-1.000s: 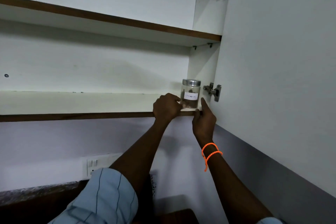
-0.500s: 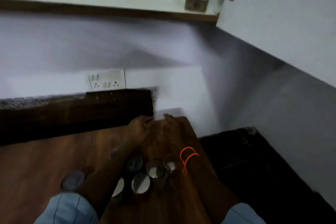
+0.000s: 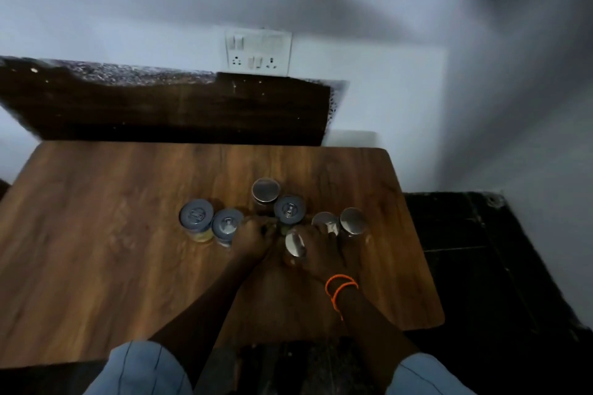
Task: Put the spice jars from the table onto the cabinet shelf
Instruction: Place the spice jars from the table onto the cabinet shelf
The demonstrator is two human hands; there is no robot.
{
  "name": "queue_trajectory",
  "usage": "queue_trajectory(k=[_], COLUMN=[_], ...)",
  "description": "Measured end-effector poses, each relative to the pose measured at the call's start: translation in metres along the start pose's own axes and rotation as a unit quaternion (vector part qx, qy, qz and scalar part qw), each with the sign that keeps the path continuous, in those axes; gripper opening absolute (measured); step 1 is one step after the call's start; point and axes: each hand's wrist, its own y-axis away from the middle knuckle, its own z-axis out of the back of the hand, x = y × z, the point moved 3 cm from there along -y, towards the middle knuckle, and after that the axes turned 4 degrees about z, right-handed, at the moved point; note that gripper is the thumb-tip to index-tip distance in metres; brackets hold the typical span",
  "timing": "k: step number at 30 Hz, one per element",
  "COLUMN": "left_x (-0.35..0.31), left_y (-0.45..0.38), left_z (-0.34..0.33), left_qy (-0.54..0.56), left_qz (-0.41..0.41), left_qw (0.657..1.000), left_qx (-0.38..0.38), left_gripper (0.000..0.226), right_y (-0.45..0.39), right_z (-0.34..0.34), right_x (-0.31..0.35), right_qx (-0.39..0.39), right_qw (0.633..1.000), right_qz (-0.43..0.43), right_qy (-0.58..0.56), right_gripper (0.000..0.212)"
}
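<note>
Several spice jars stand in a cluster on the wooden table (image 3: 112, 234). Three have grey lids (image 3: 196, 215) (image 3: 227, 224) (image 3: 290, 208); the others have steel lids (image 3: 265, 190) (image 3: 353, 221) (image 3: 324, 221). My right hand (image 3: 321, 253), with an orange band at the wrist, wraps a steel-lid jar (image 3: 294, 244) at the front of the cluster. My left hand (image 3: 253, 239) has its fingers curled among the jars, just below the middle grey-lid jar; the blur hides what it touches. The cabinet shelf is out of view.
A dark counter (image 3: 160, 106) runs behind the table, under a wall socket plate (image 3: 258, 51). To the right of the table lies dark floor (image 3: 481, 266). White walls meet in a corner at the right.
My view has dropped from the cabinet shelf, where one jar stands, down to the table. Both hands have come down from the shelf edge to the jar cluster.
</note>
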Motion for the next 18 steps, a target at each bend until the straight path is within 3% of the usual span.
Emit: queue_trajectory(k=[5,8,10,12,15,16,18], left_x=[-0.003,-0.015,-0.026,-0.032,-0.046,-0.053,-0.067], left_y=[0.001,-0.006,-0.012,-0.019,-0.025,-0.028,-0.037], left_z=[0.013,0.019,0.021,0.017,0.013,0.015,0.02], left_qy=[0.037,0.124,0.217,0.351,0.553,0.595,0.657], left_qz=[0.017,0.066,0.119,0.198,0.241,0.228,0.206], left_qw=[0.999,0.99,0.967,0.9,0.726,0.678,0.626], left_qx=[0.0,0.001,0.058,0.163,0.331,0.366,0.366], left_gripper=[0.018,0.035,0.032,0.045,0.067,0.067,0.067], right_y=[-0.004,-0.005,-0.007,-0.012,-0.018,-0.019,-0.02], right_z=[0.022,0.058,0.09,0.124,0.167,0.178,0.194], right_x=[-0.002,-0.007,-0.008,-0.009,-0.008,-0.005,-0.002], right_qx=[-0.017,-0.056,-0.08,-0.108,-0.137,-0.147,-0.179], right_qw=[0.991,0.954,0.944,0.926,0.888,0.872,0.83], right_qz=[-0.01,-0.008,-0.018,-0.009,0.022,0.029,0.029], right_qy=[-0.135,-0.295,-0.319,-0.362,-0.438,-0.465,-0.527], right_gripper=[0.064,0.065,0.062,0.054,0.043,0.04,0.033])
